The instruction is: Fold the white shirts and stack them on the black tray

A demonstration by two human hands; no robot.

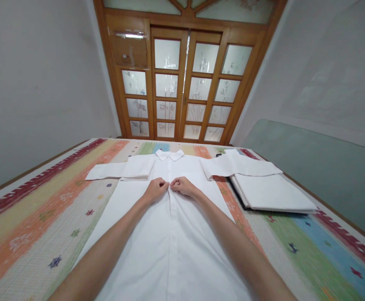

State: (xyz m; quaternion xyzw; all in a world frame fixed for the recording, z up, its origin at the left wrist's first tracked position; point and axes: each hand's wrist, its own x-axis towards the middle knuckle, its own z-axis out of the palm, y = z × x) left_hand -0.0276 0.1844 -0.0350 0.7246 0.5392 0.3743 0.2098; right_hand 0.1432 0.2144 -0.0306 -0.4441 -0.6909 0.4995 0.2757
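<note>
Work seems to be at the placket [173, 219] of a white collared shirt [145, 234], with the left hand [156, 190] and right hand [183, 187] meeting mid-front, each grip pinched on fabric. The next move appears to call for aligning the 2 front edges. The smooth, softly creased shirt lies front up on a striped cover [41, 215], 1 flat sleeve [245, 166] overlapping a squared white stack [275, 193].

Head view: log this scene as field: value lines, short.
shirt: white, spread front up, collar at far end
left hand: fingers pinching at button strip
right hand: same, close beside left
right-side sleeve: overlapping folded white cloth
tablecloth: striped, multicoloured
background: wooden doors with glass panes
</note>
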